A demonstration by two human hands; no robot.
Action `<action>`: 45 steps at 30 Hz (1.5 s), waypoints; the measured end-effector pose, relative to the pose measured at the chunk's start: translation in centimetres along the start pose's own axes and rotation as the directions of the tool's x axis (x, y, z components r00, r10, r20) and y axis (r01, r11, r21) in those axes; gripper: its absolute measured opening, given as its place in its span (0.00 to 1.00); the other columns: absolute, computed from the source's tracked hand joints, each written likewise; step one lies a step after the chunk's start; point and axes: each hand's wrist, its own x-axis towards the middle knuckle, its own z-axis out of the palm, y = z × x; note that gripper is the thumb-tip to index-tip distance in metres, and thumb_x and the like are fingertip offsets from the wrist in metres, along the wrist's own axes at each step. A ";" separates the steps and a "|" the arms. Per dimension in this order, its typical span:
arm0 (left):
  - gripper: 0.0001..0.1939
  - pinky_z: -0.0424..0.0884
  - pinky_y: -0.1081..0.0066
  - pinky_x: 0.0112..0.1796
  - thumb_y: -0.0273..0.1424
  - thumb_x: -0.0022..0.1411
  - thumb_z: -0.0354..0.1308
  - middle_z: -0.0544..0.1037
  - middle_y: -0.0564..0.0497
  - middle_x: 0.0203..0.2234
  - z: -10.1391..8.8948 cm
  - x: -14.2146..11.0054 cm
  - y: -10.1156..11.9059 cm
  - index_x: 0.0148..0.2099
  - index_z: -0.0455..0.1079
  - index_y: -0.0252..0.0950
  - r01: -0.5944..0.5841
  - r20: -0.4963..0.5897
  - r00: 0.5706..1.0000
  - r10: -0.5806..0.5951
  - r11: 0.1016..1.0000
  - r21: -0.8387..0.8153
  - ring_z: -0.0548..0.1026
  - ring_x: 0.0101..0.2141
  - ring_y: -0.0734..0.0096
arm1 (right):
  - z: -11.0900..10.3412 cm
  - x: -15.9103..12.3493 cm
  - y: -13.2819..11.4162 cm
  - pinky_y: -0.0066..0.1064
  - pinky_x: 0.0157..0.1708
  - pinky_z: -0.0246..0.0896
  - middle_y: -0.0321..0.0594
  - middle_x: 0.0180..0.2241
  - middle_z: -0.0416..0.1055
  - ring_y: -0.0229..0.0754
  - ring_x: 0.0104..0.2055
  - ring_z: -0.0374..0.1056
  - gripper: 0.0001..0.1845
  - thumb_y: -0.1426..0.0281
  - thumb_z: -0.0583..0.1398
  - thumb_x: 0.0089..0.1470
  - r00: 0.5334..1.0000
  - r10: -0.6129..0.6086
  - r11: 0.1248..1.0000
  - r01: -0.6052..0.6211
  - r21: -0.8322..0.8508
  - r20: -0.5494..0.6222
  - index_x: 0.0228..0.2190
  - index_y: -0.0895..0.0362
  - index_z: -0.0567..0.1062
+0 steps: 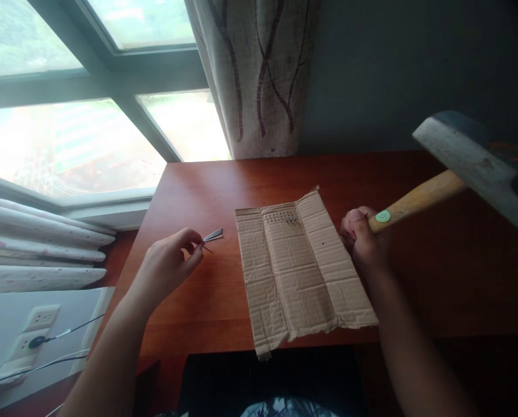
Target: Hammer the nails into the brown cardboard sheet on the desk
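Observation:
My left hand (172,260) is closed in a pinch at the left of the table. Thin metal nails (214,235) fan out from its fingertips, with one pointing lower than the others. Whether some of them rest on the tabletop, I cannot tell. My right hand (365,237) is wrapped round the wooden handle of a hammer (419,200), its metal head raised at the upper right. Between my hands lies a creased piece of cardboard (304,278). Rows of small dark holes (278,217) run near its far edge, and several nails (291,219) stand there.
The reddish-brown wooden table (189,313) reaches back to a patterned curtain (267,75) and a dark wall. Windows (68,145) are on the left. Below them, cables (68,333) run to a wall socket (41,317).

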 end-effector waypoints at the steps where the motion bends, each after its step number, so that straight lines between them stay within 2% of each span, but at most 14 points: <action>1: 0.09 0.66 0.71 0.29 0.37 0.61 0.56 0.79 0.53 0.27 0.0 0.0 0.1 0.39 0.73 0.40 -0.002 -0.019 1.000 0.001 0.999 -0.038 0.74 0.24 0.70 | 0.0 0.0 0.0 0.26 0.14 0.43 0.28 0.15 0.52 0.31 0.16 0.48 0.28 0.56 0.64 0.62 1.000 0.004 1.000 -0.004 0.001 0.003 0.19 0.53 0.60; 6: 0.07 0.70 0.72 0.29 0.35 0.60 0.60 0.81 0.51 0.30 0.0 0.1 0.9 0.38 0.75 0.37 -0.024 -0.120 0.993 -0.010 0.960 -0.279 0.75 0.27 0.71 | 0.0 0.1 0.0 0.26 0.14 0.42 0.28 0.15 0.51 0.31 0.16 0.47 0.28 0.54 0.64 0.61 1.000 0.008 1.000 -0.008 0.007 0.002 0.19 0.53 0.59; 10: 0.07 0.75 0.72 0.32 0.34 0.59 0.65 0.80 0.50 0.31 -0.2 0.2 2.6 0.38 0.74 0.37 -0.029 -0.182 0.980 -0.085 0.835 -0.550 0.77 0.30 0.70 | 0.0 0.3 0.0 0.26 0.14 0.42 0.28 0.15 0.52 0.32 0.16 0.48 0.28 0.54 0.65 0.61 1.000 -0.004 1.000 0.004 0.012 -0.001 0.19 0.53 0.60; 14: 0.07 0.79 0.71 0.36 0.33 0.58 0.69 0.82 0.50 0.34 -0.6 0.4 5.2 0.39 0.78 0.37 -0.078 -0.254 0.960 -0.116 0.762 -0.643 0.80 0.35 0.68 | 0.0 0.2 -0.2 0.26 0.14 0.42 0.28 0.15 0.52 0.32 0.16 0.47 0.28 0.54 0.65 0.61 1.000 0.005 1.000 -0.005 -0.001 -0.007 0.19 0.53 0.60; 17: 0.09 0.80 0.70 0.37 0.32 0.57 0.71 0.83 0.49 0.35 -0.4 1.0 7.2 0.40 0.80 0.37 -0.141 -0.246 0.968 -0.054 0.694 -0.706 0.80 0.36 0.67 | 0.1 0.0 -0.2 0.26 0.14 0.43 0.28 0.15 0.53 0.32 0.16 0.48 0.27 0.54 0.65 0.61 1.000 0.019 1.000 -0.019 -0.002 -0.003 0.19 0.53 0.61; 21: 0.10 0.82 0.69 0.41 0.29 0.56 0.72 0.84 0.48 0.36 0.4 2.4 10.0 0.42 0.80 0.37 -0.229 -0.224 0.971 0.078 0.556 -0.799 0.82 0.37 0.67 | 0.1 -0.2 -0.2 0.26 0.14 0.42 0.28 0.15 0.53 0.32 0.16 0.48 0.26 0.56 0.64 0.62 0.999 0.051 0.999 -0.051 0.017 0.001 0.20 0.53 0.61; 23: 0.10 0.82 0.69 0.42 0.28 0.56 0.71 0.84 0.49 0.36 1.0 3.3 11.3 0.42 0.80 0.36 -0.251 -0.225 0.968 0.114 0.523 -0.815 0.82 0.38 0.68 | 0.1 -0.2 -0.3 0.26 0.14 0.41 0.28 0.15 0.53 0.32 0.16 0.48 0.26 0.56 0.64 0.62 0.999 0.048 0.999 -0.048 0.013 0.001 0.20 0.53 0.61; 29: 0.05 0.82 0.71 0.39 0.28 0.57 0.69 0.84 0.49 0.33 2.5 5.7 13.6 0.37 0.78 0.34 -0.244 -0.182 0.970 0.165 0.591 -0.769 0.83 0.35 0.68 | 0.0 0.1 -0.4 0.26 0.15 0.44 0.28 0.15 0.52 0.32 0.17 0.49 0.28 0.54 0.64 0.61 1.000 0.015 1.000 -0.015 -0.015 0.006 0.19 0.53 0.60; 34: 0.04 0.81 0.70 0.39 0.28 0.58 0.67 0.84 0.49 0.33 3.1 6.1 13.7 0.38 0.78 0.36 -0.239 -0.156 0.970 0.185 0.636 -0.733 0.82 0.35 0.69 | 0.0 0.1 -0.5 0.26 0.14 0.45 0.28 0.15 0.53 0.32 0.17 0.49 0.27 0.55 0.64 0.62 1.000 0.018 1.000 -0.018 -0.023 0.004 0.19 0.53 0.60; 45: 0.03 0.80 0.70 0.38 0.30 0.59 0.65 0.83 0.49 0.33 3.5 6.0 13.9 0.37 0.77 0.36 -0.266 -0.156 0.963 0.221 0.670 -0.693 0.81 0.34 0.68 | 0.0 -0.1 -0.4 0.26 0.15 0.44 0.28 0.15 0.54 0.33 0.17 0.50 0.27 0.55 0.63 0.63 1.000 0.021 0.999 -0.020 -0.049 0.016 0.19 0.53 0.61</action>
